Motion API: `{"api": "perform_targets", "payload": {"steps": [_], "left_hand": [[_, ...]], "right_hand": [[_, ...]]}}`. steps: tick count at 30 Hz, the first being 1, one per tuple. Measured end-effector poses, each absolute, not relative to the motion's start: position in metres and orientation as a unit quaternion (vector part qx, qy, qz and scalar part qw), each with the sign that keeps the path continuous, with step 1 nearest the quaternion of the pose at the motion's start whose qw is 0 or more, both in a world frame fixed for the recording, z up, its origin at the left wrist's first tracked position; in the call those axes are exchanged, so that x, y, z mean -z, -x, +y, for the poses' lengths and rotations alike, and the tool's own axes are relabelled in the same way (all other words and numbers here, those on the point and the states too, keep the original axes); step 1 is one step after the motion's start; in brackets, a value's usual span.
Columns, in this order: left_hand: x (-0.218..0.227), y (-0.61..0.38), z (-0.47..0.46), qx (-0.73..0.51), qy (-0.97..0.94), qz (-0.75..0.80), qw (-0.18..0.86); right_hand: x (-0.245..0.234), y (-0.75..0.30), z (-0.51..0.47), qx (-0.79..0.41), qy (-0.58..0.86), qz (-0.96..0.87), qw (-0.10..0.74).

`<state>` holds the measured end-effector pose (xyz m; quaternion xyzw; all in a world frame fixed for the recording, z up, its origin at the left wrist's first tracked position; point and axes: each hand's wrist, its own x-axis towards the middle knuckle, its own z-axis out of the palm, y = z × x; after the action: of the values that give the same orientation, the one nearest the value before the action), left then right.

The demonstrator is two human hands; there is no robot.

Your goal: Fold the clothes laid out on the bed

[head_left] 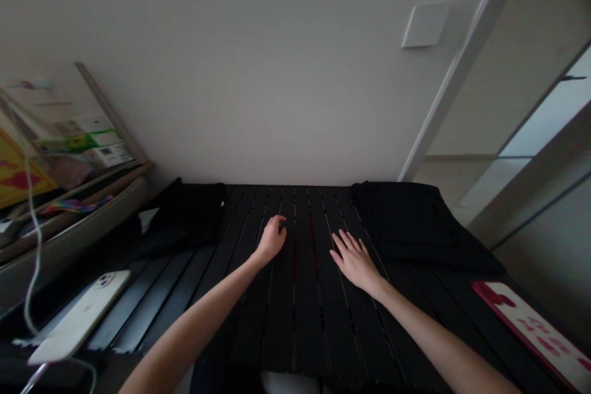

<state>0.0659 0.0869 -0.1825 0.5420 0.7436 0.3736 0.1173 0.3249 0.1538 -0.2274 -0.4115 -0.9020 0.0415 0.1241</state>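
My left hand (pixel 271 239) rests on the black slatted surface (pixel 302 314), its fingers loosely bent and a gap showing between thumb and index finger. Nothing can be seen in it. A little to the right, my right hand (pixel 356 261) lies palm down on the same slats with its fingers spread. A folded black cloth item (pixel 191 218) is to the left of my left hand. Another folded black cloth item (pixel 406 215) lies just beyond my right hand on the right. Dark shade hides the details of both.
A white phone (pixel 83 317) lies at the left edge, a white cable (pixel 34 246) nearby. Behind it stands a grey-beige organizer (pixel 115 203) holding papers. At the right lies a flat red-and-white item (pixel 530 326). A pale wall (pixel 277 74) with a switch plate (pixel 425 24) rises behind.
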Motion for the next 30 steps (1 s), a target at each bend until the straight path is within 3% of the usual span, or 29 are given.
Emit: {"api": "perform_targets", "payload": {"steps": [5, 9, 14, 19, 22, 25, 27, 30], "left_hand": [[0.167, 0.006, 0.040, -0.168, -0.467, 0.863, -0.097], [0.158, 0.047, 0.008, -0.069, -0.319, 0.928, -0.178], [0.139, 0.067, -0.007, -0.047, -0.291, 0.953, -0.073], [0.123, 0.014, -0.004, -0.135, -0.400, 0.906, -0.022], [0.114, -0.045, -0.011, -0.232, -0.513, 0.824, 0.055], [0.098, -0.099, -0.021, -0.298, -0.657, 0.651, 0.235], [0.088, -0.120, -0.023, -0.300, -0.723, 0.545, 0.300], [0.089, -0.124, -0.014, -0.347, -0.728, 0.549, 0.220]], "right_hand": [[0.227, -0.326, 0.156, -0.049, 0.416, -0.901, 0.115], [0.228, -0.326, 0.156, -0.045, 0.419, -0.899, 0.121], [0.231, -0.324, 0.156, -0.040, 0.421, -0.898, 0.122], [0.231, -0.325, 0.157, -0.047, 0.422, -0.893, 0.150], [0.227, -0.325, 0.156, -0.087, 0.403, -0.884, 0.220], [0.217, -0.324, 0.151, -0.126, 0.361, -0.871, 0.310], [0.208, -0.324, 0.145, -0.139, 0.335, -0.870, 0.334], [0.197, -0.328, 0.139, -0.181, 0.278, -0.892, 0.308]]}}
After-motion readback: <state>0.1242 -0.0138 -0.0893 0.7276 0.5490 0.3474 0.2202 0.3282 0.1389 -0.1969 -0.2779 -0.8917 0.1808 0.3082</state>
